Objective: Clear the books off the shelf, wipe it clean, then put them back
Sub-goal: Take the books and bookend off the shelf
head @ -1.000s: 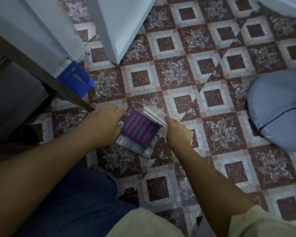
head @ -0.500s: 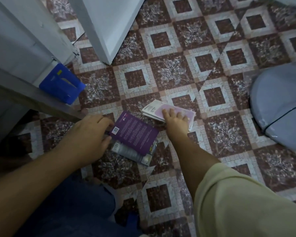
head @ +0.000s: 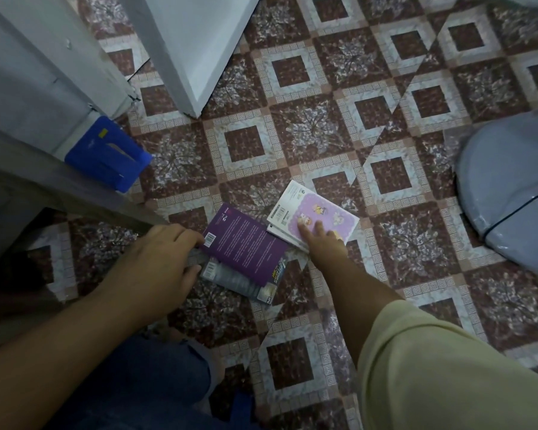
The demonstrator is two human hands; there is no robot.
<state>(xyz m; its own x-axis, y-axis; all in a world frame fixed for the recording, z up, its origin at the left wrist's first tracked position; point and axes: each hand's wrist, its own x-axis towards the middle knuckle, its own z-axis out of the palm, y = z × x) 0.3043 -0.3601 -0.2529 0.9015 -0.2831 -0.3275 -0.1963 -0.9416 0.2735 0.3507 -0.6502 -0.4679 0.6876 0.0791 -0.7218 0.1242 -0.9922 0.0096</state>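
A purple book [head: 244, 245] lies face down on the patterned floor, on top of a grey book [head: 246, 282]. My left hand [head: 165, 259] is at their left edge, fingers curled against both books. To the right lies a small stack of white books, the top one with a pink cover [head: 311, 214]. My right hand [head: 319, 240] rests on that stack with fingers stretched flat on the pink cover.
A blue flat object [head: 107, 153] lies on the floor by a grey shelf edge [head: 75, 193] at the left. A white panel corner [head: 193, 57] stands at the top. A pale blue cushion [head: 510, 187] sits at the right. My knee in jeans [head: 143, 383] is below.
The pink-covered stack has been laid flat on the floor to the right of the purple book. My right hand now lies flat on it. My left hand stays at the purple book's edge.
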